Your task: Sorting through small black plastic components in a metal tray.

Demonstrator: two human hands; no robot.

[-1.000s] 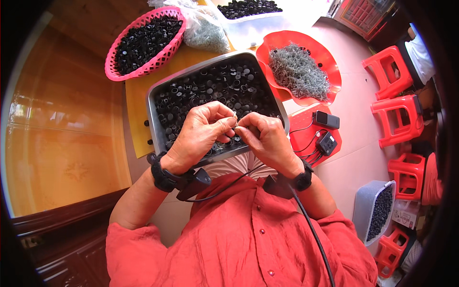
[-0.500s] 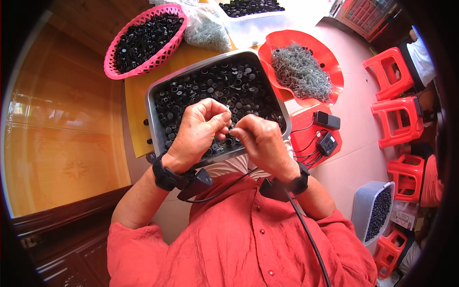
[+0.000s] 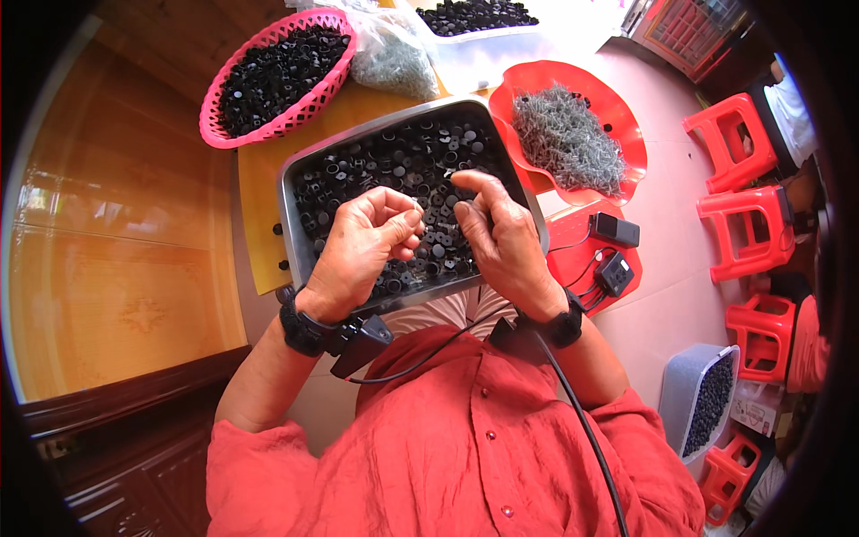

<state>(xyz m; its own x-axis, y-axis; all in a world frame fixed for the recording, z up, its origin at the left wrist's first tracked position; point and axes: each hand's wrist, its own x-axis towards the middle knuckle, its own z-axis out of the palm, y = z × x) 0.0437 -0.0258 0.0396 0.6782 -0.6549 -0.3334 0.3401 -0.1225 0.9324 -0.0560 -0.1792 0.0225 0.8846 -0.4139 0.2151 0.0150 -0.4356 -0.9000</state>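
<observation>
A metal tray (image 3: 293, 234) full of small black plastic caps rests on my lap against a yellow board. Both hands hover over its near half. My left hand (image 3: 362, 246) is curled, fingertips pinched together on a small part that is mostly hidden. My right hand (image 3: 506, 237) sits a little to the right, apart from the left, with the index finger stretched out over the black caps (image 3: 394, 166) and the thumb loose. I see nothing between its fingers. Black bands with cables circle both wrists.
A pink basket (image 3: 234, 70) of black caps stands far left. A clear bag of grey parts (image 3: 394, 58), a white bin (image 3: 488, 45) and a red dish (image 3: 626, 125) of grey wire pieces lie beyond the tray. Red stools (image 3: 738, 143) and a grey bin (image 3: 684, 385) stand at the right.
My hands were pressed together working one small piece. They have now come apart, and the right hand has opened with its index finger extended over the tray.
</observation>
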